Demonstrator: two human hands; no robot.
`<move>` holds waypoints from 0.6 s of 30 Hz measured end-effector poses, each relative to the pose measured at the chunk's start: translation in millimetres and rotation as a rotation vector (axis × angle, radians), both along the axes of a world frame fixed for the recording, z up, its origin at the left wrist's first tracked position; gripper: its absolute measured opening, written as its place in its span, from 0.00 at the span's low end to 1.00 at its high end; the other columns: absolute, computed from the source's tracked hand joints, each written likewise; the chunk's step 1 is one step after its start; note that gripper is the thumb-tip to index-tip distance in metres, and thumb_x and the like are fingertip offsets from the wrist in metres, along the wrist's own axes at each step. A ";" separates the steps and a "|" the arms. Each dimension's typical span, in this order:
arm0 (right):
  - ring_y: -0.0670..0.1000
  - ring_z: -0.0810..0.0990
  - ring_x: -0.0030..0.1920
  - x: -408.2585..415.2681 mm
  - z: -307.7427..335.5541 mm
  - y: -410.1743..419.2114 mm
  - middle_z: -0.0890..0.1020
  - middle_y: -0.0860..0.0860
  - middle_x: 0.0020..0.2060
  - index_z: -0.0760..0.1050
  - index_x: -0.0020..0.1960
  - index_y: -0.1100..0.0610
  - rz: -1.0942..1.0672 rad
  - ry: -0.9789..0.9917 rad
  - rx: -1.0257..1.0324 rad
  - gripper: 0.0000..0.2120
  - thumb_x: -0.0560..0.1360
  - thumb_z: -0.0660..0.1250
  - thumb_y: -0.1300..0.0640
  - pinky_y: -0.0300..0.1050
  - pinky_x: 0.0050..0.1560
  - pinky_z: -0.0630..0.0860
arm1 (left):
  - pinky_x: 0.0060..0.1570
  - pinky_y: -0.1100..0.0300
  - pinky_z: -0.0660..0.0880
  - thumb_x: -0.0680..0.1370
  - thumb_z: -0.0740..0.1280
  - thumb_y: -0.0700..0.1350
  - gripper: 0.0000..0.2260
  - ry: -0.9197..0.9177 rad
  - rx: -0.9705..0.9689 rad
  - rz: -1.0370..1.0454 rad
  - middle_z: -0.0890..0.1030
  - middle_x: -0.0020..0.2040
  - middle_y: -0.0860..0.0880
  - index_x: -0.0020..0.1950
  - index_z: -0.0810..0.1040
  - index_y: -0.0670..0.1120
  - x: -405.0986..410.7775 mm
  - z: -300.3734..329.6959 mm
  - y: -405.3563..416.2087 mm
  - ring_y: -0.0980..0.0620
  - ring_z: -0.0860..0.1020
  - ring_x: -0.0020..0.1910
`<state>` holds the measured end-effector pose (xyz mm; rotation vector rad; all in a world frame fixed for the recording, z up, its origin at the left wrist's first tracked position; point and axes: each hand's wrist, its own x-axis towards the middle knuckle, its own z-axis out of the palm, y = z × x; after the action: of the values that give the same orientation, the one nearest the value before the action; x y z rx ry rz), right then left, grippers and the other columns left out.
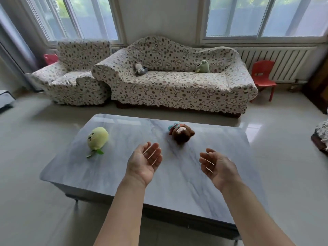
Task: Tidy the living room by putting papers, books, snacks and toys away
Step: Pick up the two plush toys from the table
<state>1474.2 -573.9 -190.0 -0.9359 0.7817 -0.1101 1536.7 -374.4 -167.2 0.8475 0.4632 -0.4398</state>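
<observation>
While held palm-up above the worktop (110, 176), fingers (152, 153) of left hand (144, 162) loosely spread, gripping nothing; fingers (206, 161) of right hand (217, 167) likewise relaxed and slightly curved, palm turned inward, nothing held. Both forearms bare, reaching in from the near edge, hands apart from each other and from either toy. Just beyond and between the hands, slightly nearer the right: brown plush toy (181, 133) lying on the grey marbled top, a teal and pale patch at its far end. Well to the left of the left hand: pale green plush fruit (97, 138) with small green leaves at its near side, also resting on the worktop. Across a strip of glossy tiled floor (26, 157), patterned sofa (177, 89) under a loose circle-print cover; grey plush toy (140, 69) on its seat toward the left, green frog plush (203, 66) toward the right against the backrest. Matching armchair (74, 80) touching the sofa's left end. Red child's chair (262, 75) to the sofa's right, in front of a white radiator (284, 63) below the windows (266, 16).
</observation>
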 end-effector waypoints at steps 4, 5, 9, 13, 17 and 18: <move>0.52 0.80 0.38 50.9 -25.3 20.7 0.82 0.56 0.40 0.76 0.49 0.58 0.035 0.074 0.013 0.09 0.79 0.58 0.63 0.45 0.37 0.74 | 0.46 0.55 0.75 0.80 0.60 0.45 0.05 0.065 0.008 -0.051 0.82 0.44 0.46 0.48 0.75 0.46 36.6 -21.4 5.1 0.49 0.79 0.42; 0.52 0.79 0.37 65.3 -32.5 23.9 0.82 0.55 0.40 0.76 0.49 0.57 0.044 0.091 0.019 0.08 0.79 0.58 0.63 0.45 0.37 0.74 | 0.46 0.55 0.75 0.80 0.60 0.44 0.05 0.087 0.012 -0.061 0.82 0.44 0.46 0.48 0.75 0.46 47.9 -29.1 3.8 0.49 0.79 0.42; 0.52 0.79 0.38 125.1 -63.8 25.5 0.82 0.55 0.40 0.75 0.49 0.58 0.067 0.164 0.034 0.08 0.79 0.58 0.63 0.44 0.37 0.74 | 0.40 0.56 0.76 0.80 0.61 0.44 0.05 0.170 0.035 -0.103 0.83 0.41 0.47 0.48 0.75 0.45 103.0 -61.8 -10.6 0.50 0.79 0.39; 0.51 0.79 0.36 191.9 -98.6 14.0 0.81 0.55 0.40 0.75 0.50 0.57 0.076 0.247 0.031 0.07 0.79 0.58 0.63 0.43 0.35 0.75 | 0.41 0.56 0.76 0.80 0.62 0.44 0.05 0.248 0.067 -0.144 0.82 0.44 0.46 0.47 0.76 0.45 166.8 -95.3 -38.3 0.50 0.79 0.40; 0.52 0.79 0.36 255.8 -136.8 -1.0 0.81 0.55 0.39 0.75 0.49 0.57 0.087 0.342 0.026 0.07 0.80 0.58 0.62 0.44 0.37 0.76 | 0.41 0.56 0.76 0.80 0.61 0.45 0.06 0.335 0.120 -0.198 0.82 0.48 0.45 0.49 0.76 0.44 228.9 -136.0 -71.9 0.48 0.79 0.44; 0.52 0.79 0.37 270.6 -147.2 -4.3 0.81 0.56 0.39 0.75 0.49 0.57 0.095 0.363 0.025 0.07 0.80 0.58 0.62 0.44 0.38 0.77 | 0.42 0.56 0.76 0.81 0.61 0.45 0.07 0.355 0.128 -0.210 0.81 0.49 0.45 0.51 0.76 0.44 243.3 -146.1 -80.6 0.48 0.79 0.45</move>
<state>1744.8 -578.2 -337.2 -0.9804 1.0684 0.1569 1780.0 -454.9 -313.3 0.9493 0.7391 -0.7676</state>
